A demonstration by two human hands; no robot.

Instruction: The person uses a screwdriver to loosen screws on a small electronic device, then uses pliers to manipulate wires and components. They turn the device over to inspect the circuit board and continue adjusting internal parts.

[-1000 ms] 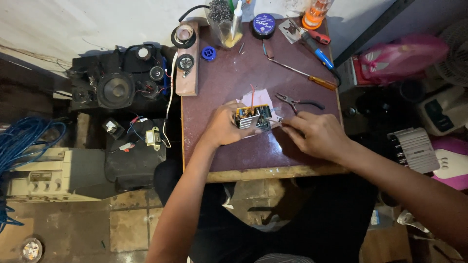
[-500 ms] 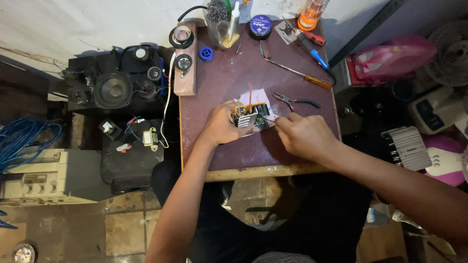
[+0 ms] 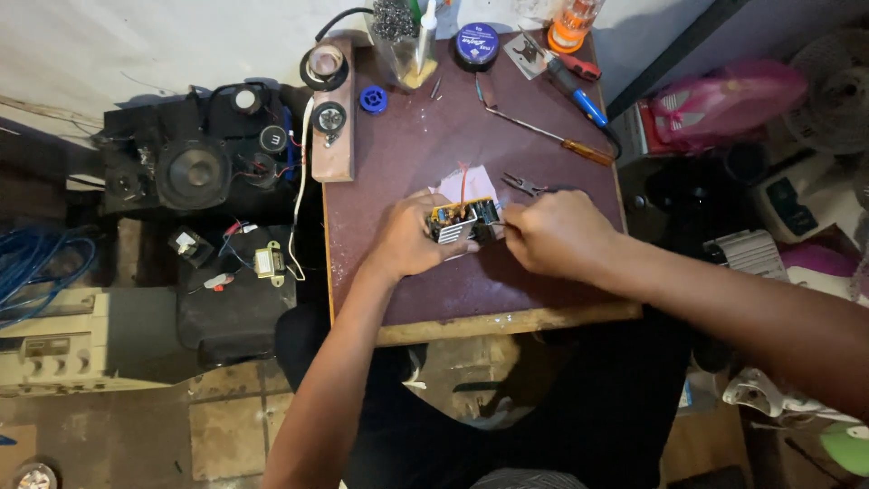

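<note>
A small circuit board (image 3: 462, 220) with an orange top, a finned metal heat sink and a red wire sticking up sits on a pale pink sheet (image 3: 471, 187) on the dark red table (image 3: 407, 154). My left hand (image 3: 407, 243) grips the board from its left side. My right hand (image 3: 554, 234) is closed at the board's right edge, fingertips pinched on a small part there; what it pinches is too small to make out. Pliers (image 3: 529, 186) lie just behind my right hand.
At the table's far edge lie two screwdrivers (image 3: 543, 136) (image 3: 579, 91), a round dark tin (image 3: 477, 45), an orange bottle (image 3: 570, 23), a clear cup (image 3: 403, 41) and a wooden block (image 3: 333, 109). Speakers (image 3: 195, 172) and loose parts stand on the left; clutter fills the right.
My right hand has slid left along the table and now touches the board's right edge. My left hand keeps its hold on the board.
</note>
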